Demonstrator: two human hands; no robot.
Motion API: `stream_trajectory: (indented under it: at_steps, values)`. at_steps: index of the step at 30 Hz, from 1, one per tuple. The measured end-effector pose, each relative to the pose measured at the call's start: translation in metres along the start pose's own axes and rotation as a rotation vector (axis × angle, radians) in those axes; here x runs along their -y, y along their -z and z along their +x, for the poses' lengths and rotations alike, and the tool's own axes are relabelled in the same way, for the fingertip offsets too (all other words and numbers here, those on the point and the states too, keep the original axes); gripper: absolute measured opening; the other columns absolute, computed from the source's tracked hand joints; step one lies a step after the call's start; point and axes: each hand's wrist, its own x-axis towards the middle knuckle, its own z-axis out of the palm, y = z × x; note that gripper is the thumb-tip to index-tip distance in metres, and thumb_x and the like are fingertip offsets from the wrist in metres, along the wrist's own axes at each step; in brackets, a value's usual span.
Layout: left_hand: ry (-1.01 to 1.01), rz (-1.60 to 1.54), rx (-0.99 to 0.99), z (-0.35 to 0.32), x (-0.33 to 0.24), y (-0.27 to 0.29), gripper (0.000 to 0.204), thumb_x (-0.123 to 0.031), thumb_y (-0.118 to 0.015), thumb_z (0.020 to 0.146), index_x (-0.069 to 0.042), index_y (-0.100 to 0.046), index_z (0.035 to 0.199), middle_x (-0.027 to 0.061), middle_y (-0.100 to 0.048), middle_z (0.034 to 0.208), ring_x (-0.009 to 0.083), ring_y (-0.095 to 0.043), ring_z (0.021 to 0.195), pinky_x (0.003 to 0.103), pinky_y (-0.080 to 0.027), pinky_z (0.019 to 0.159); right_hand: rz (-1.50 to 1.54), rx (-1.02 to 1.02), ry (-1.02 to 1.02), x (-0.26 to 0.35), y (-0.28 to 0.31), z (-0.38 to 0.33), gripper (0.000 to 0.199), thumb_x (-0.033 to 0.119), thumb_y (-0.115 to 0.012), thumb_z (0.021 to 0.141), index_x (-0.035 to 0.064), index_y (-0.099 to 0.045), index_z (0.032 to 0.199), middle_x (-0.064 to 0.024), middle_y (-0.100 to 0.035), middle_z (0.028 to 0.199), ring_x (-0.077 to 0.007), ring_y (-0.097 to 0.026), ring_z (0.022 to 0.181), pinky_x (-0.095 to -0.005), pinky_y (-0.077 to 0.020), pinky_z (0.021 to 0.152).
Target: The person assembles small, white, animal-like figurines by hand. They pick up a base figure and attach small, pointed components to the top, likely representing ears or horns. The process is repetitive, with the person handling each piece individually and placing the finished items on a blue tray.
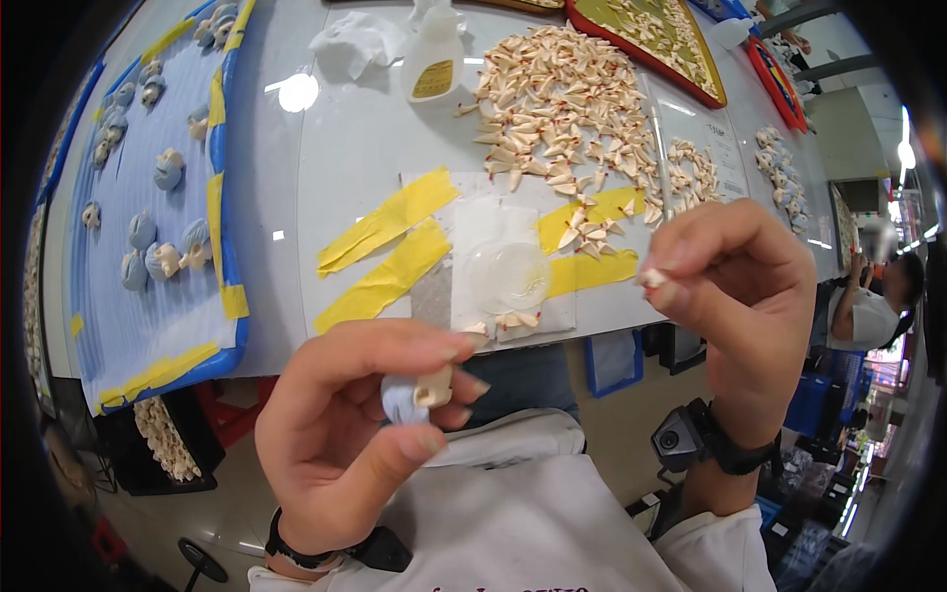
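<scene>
We are leaning over a white table (pixel 326 168), the widest thing in front of us. On its left side a blue mat (pixel 148 316) edged with yellow tape is lying flat, carrying scattered blue-and-cream figures (pixel 163 259). Across the upper middle of the table a large heap of cream wedge-shaped pieces (pixel 552 94) is spreading out, and a red-rimmed tray (pixel 691 79) holding more of them is sitting behind it. A white squeeze bottle (pixel 434 59) is standing just left of the heap, beside a crumpled white cloth (pixel 355 39). Nearer to us, yellow tape strips (pixel 395 247) are pinning down a clear sheet (pixel 493 257), and a round transparent dish (pixel 508 276) is resting on it.

Below the table's edge, our left hand (pixel 365 434) is curling closed, thumb and fingers clamped on a small blue-and-cream figure (pixel 414 397) held over our lap. Our right hand (pixel 740 286) is raised higher and well apart from it, with thumb and forefinger pressed together on a tiny cream piece (pixel 653 278); the other fingers are folding loosely behind. A black band with a small camera (pixel 686 439) is sitting on that wrist.
</scene>
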Motion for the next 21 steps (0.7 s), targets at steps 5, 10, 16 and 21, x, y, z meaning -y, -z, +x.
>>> stream_trajectory:
  at_steps: [5,10,16,21]
  values:
    - [-0.122,0.095,0.016,0.001,0.006,0.009,0.038,-0.022,-0.066,0.075,0.001,-0.046,0.097,0.0165,-0.050,0.100,0.0183,-0.057,0.073,0.020,-0.045,0.053,-0.258,0.197,0.108,0.002,-0.016,0.019,0.011,-0.003,-0.064,0.064,-0.0012,-0.058,0.074,-0.0059,-0.054,0.073,-0.0118,-0.050,0.072,-0.0239,-0.0375,0.066]
    - [-0.005,-0.028,-0.068,-0.001,0.003,0.010,0.041,-0.025,-0.067,0.075,0.001,-0.046,0.098,0.0172,-0.052,0.096,0.0188,-0.058,0.076,0.019,-0.046,0.055,-0.508,0.253,0.182,0.003,-0.026,0.026,0.012,-0.002,-0.065,0.060,0.0008,-0.060,0.071,-0.0039,-0.052,0.073,-0.0109,-0.045,0.068,-0.0225,-0.0320,0.060]
    - [-0.068,-0.035,0.044,0.006,0.009,0.017,0.043,-0.025,-0.069,0.074,-0.001,-0.044,0.098,0.0160,-0.052,0.094,0.0203,-0.059,0.075,0.021,-0.049,0.056,-0.582,0.226,0.215,0.007,-0.029,0.025,0.011,0.000,-0.064,0.059,0.0016,-0.058,0.069,-0.0037,-0.049,0.071,-0.0120,-0.043,0.066,-0.0223,-0.0310,0.060]
    - [0.082,-0.251,-0.033,0.004,-0.001,0.001,0.042,-0.022,-0.073,0.071,-0.002,-0.044,0.094,0.0153,-0.051,0.093,0.0199,-0.058,0.072,0.022,-0.048,0.053,-0.306,0.208,0.138,0.019,-0.019,0.008,0.019,0.008,-0.068,0.062,0.0030,-0.053,0.072,-0.0042,-0.045,0.073,-0.0113,-0.040,0.067,-0.0214,-0.0298,0.062]
